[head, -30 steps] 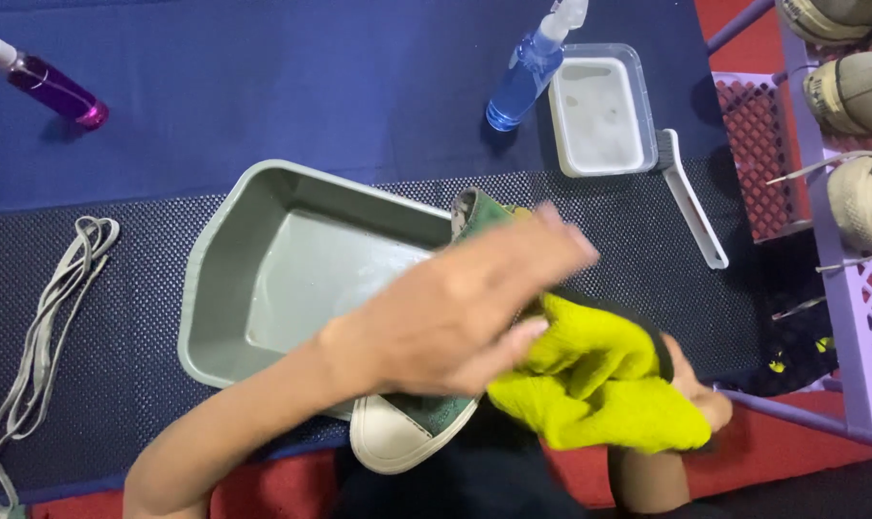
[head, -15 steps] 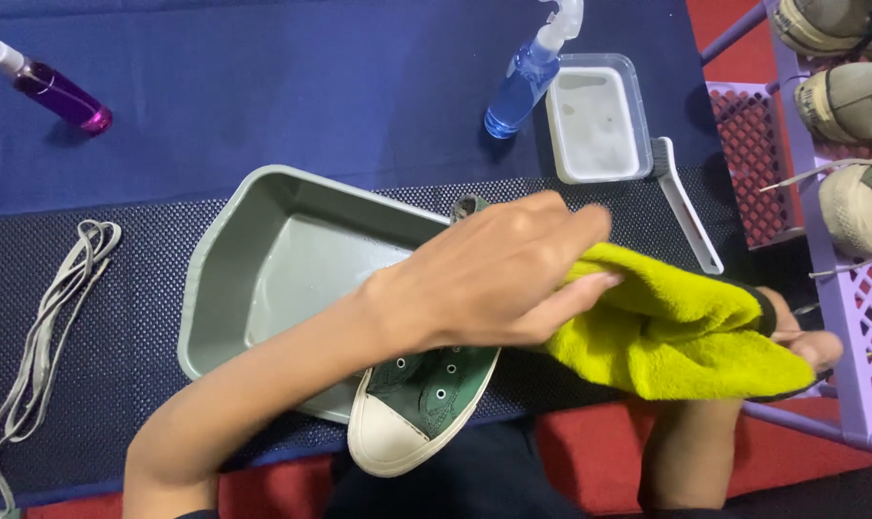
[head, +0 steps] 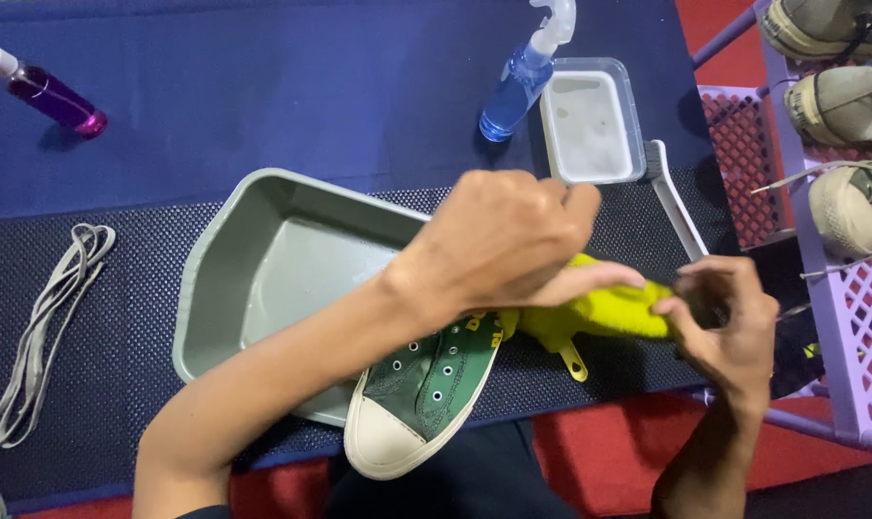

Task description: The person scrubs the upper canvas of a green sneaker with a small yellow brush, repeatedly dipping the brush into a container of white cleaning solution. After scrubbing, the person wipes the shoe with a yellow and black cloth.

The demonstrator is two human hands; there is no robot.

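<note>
1. a dark blue cloth (head: 292, 77) covers the far part of the table, with a black dotted mat (head: 119, 317) across the near part; red floor shows at the table's near edge.
2. open room lies on the blue cloth between the two spray bottles; the mat's left end is bare but for the laces.
3. counted: one grey tray (head: 272, 269), one clear tub (head: 590, 120), one white brush (head: 681, 207), one purple spray bottle (head: 47, 91), one blue spray bottle (head: 522, 72), one bundle of grey laces (head: 37, 336).
4. a lilac rack (head: 844, 288) stands at the right edge with three pale shoes (head: 854, 202) on it.
5. one green sneaker (head: 426, 384) rests with its toe past the tray's near rim, toward the table edge.
6. the left hand (head: 508, 240) sits over the sneaker's opening, fingers curled, thumb pressed on the yellow cloth (head: 604, 312).
7. the right hand (head: 729, 322) pinches the cloth's other end, fingers bent close together around it.
</note>
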